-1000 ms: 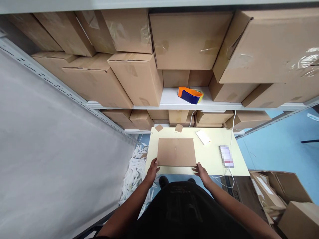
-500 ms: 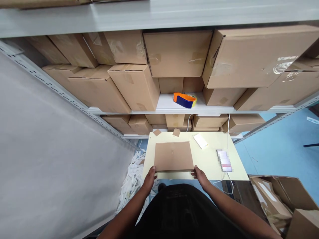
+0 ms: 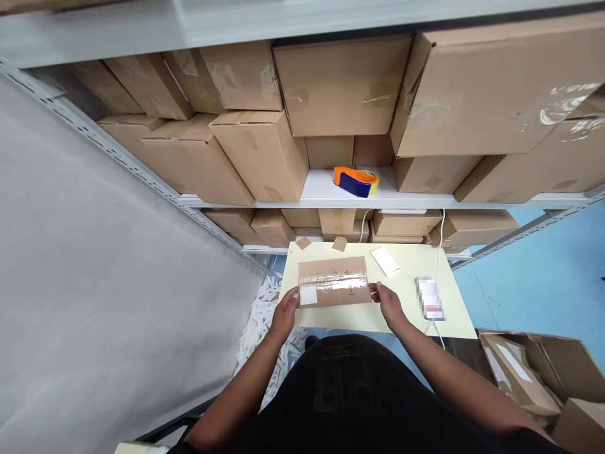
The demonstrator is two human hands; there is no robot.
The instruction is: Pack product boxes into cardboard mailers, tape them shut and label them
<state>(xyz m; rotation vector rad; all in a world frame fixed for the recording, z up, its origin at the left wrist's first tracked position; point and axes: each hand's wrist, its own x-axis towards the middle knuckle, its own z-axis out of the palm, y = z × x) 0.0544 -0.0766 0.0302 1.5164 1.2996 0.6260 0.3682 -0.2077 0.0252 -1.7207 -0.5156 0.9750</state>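
Note:
A flat brown cardboard parcel (image 3: 333,281) stands tilted on its edge over a pale yellow table (image 3: 406,309). Its taped face, with a strip of clear tape and a small white label at the lower left, is turned toward me. My left hand (image 3: 285,313) grips the parcel's left end. My right hand (image 3: 390,303) grips its right end. Both hands are closed on the parcel's edges.
On the table lie a white card (image 3: 385,260), two small cardboard scraps (image 3: 339,243) and a blurred device (image 3: 430,298) on a white cable. An orange-and-blue tape dispenser (image 3: 355,180) sits on the shelf among cardboard boxes (image 3: 259,151). White paper strips (image 3: 258,328) litter the floor; open boxes (image 3: 524,366) stand at right.
The parcel lay flat with its plain side up; both hands have lifted its near edge and tipped it up, so the taped, labelled face shows.

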